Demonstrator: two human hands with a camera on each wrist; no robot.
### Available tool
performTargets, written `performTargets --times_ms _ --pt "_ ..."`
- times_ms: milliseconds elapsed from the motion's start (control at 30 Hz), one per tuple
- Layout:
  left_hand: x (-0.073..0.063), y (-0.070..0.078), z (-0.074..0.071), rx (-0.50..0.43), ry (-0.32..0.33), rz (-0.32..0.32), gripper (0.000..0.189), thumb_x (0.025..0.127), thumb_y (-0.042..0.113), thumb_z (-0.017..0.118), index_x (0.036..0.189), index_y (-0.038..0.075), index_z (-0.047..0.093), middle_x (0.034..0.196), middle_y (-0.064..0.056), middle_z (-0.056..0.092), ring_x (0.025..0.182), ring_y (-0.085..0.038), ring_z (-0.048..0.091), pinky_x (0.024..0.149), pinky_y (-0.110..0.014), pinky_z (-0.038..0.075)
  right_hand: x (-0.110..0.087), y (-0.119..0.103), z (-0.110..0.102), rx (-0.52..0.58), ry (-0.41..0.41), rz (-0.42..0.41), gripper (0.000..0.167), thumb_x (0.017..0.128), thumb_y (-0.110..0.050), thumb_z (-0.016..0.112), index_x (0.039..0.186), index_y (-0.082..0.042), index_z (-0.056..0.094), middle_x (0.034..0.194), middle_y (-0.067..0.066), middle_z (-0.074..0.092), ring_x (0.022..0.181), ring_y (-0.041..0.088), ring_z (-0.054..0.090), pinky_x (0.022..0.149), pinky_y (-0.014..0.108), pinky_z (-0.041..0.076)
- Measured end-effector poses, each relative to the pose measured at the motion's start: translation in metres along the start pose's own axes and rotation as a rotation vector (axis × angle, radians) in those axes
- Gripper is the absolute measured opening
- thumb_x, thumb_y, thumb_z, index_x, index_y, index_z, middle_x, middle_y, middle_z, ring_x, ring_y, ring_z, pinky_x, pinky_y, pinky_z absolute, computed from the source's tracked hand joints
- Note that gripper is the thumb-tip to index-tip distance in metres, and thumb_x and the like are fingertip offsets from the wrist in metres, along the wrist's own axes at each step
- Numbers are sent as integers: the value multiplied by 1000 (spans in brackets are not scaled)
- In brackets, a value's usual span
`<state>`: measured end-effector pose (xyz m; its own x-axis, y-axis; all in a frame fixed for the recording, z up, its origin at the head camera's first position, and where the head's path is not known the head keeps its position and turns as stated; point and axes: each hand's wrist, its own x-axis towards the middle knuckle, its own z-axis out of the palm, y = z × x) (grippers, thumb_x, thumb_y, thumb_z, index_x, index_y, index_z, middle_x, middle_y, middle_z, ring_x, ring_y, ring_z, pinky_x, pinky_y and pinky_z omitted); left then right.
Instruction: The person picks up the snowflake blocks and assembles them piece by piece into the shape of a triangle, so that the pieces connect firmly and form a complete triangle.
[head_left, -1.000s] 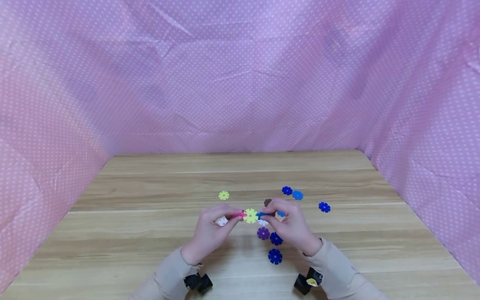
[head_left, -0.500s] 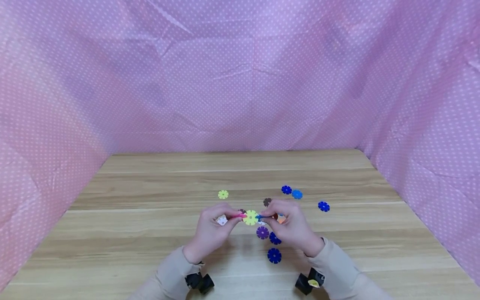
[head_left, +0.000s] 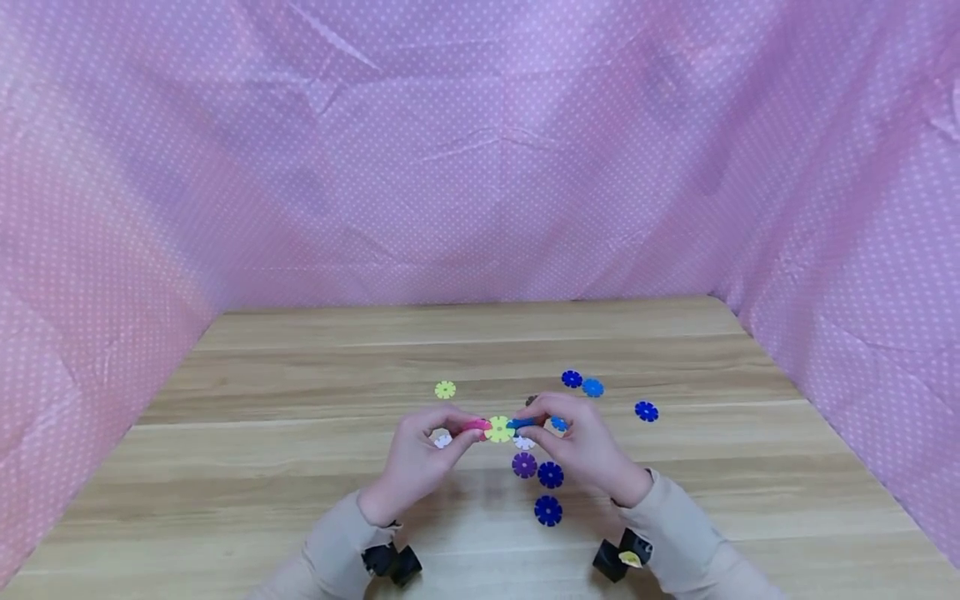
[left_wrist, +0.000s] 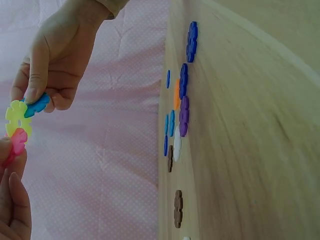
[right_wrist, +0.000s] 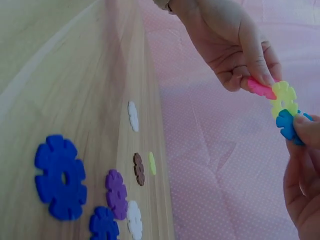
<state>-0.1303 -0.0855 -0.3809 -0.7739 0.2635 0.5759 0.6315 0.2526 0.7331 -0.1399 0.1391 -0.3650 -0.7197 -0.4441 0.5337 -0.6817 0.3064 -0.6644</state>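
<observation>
Held yellow disc (head_left: 499,435) tilts flatter than in the earlier frame, pink and blue faces showing more. Nearest on table (head_left: 300,533): two dark blue discs (head_left: 543,511), then purple disc (head_left: 518,466). Just beyond, raised off the table, left hand (head_left: 416,458) pinches pink disc (head_left: 474,426), right hand (head_left: 588,450) pinches blue disc (head_left: 521,423), yellow between, touching both. Farther, pale lime disc (head_left: 440,390) lies left. Behind: dotted pink curtain (head_left: 480,167).

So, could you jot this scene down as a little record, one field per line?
Left hand: pinches a pink disc
Right hand: pinches a blue disc
Between them: a yellow disc, touching both
Height: all three held above the wooden table
Lying on the table: among others, a purple disc, a white disc, a dark blue disc
Backdrop: pink dotted cloth
</observation>
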Motion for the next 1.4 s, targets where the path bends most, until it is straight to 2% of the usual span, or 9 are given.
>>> performTargets --times_ms 100,300,467,600,767,933,1133,1400 --pt "-1 -1 0 1 -19 -27 11 82 6 72 93 9 72 85 -1 73 72 -6 64 66 -27 55 -2 1 -3 4 -39 70 18 82 0 70 99 -7 70 90 2 69 78 6 59 72 24 55" --pt "-1 -2 -1 1 -20 -63 13 83 8 72 95 11 73 89 1 73 75 -6 64 69 -25 55 -6 7 -13 8 -67 171 21 82 -2 70 103 -6 68 92 2 68 81 7 60 73 27 55" --pt "2 0 -3 9 6 -38 13 82 7 72 95 10 73 86 0 73 74 -6 64 68 -26 54 -5 14 -21 18 -99 308 23 85 -9 69 108 -5 66 96 5 68 83 9 60 72 27 54" --pt "1 -1 -6 22 27 -18 13 81 6 72 94 9 73 85 -2 73 72 -8 63 67 -25 54 -5 21 -28 -7 -131 379 25 86 -15 69 110 -7 66 101 10 68 84 12 59 73 27 53" --pt "-3 -4 -8 20 48 -13 13 81 3 72 93 7 73 84 -5 73 70 -9 63 64 -22 53 -9 35 -35 -68 -230 384 29 85 -16 70 110 -2 65 100 12 67 84 12 60 74 26 53" --pt "-5 -6 -11 36 71 -10 14 79 4 74 93 7 73 83 -4 73 70 -9 62 62 -22 51 -14 50 -38 -159 -319 370 33 82 -16 73 111 -2 65 100 7 67 86 15 62 75 26 54" --pt "-6 -8 -13 44 66 -27 13 80 5 73 93 8 73 84 -3 73 71 -9 62 63 -22 52 -18 60 -38 -225 -358 370 33 79 -18 76 107 -4 65 100 6 67 88 18 62 76 29 54" --pt "-6 -10 -13 53 64 -34 15 80 3 73 93 10 73 85 -1 73 72 -6 62 65 -23 53 -21 66 -34 -299 -372 426 36 73 -15 80 105 -8 66 93 -1 62 84 12 55 75 28 49"
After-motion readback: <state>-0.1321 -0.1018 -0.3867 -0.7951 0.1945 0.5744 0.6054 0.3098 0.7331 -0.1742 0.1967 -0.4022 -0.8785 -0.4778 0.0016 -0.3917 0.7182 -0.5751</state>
